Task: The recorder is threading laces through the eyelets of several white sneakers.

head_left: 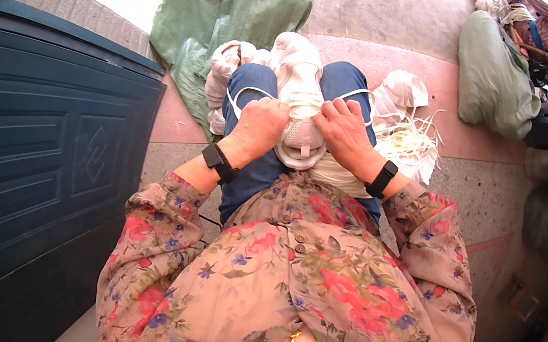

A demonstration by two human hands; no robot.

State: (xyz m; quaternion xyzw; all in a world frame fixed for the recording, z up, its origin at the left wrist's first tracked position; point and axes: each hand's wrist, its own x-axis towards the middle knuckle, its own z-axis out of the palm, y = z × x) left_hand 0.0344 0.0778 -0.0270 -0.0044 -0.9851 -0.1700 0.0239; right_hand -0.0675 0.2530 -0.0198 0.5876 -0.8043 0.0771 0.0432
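A whitish-pink sneaker lies between my thighs, its heel with a small pull tab toward me. On its left side, my left hand is closed, fingertips pinched by the shoe's opening. A white shoelace curves out from that hand over the left knee. Opposite, my right hand pinches the shoelace, which loops out over the right knee. Its fingertips sit against the shoe's upper. More light sneakers surround my knees, including a sneaker on the left and a sneaker on the right.
A bundle of loose white laces lies right of my right knee. Beyond the left knee slumps a large green sack. Another green sack stands at the far right, beside a loaded cart. A dark blue panelled door borders my left.
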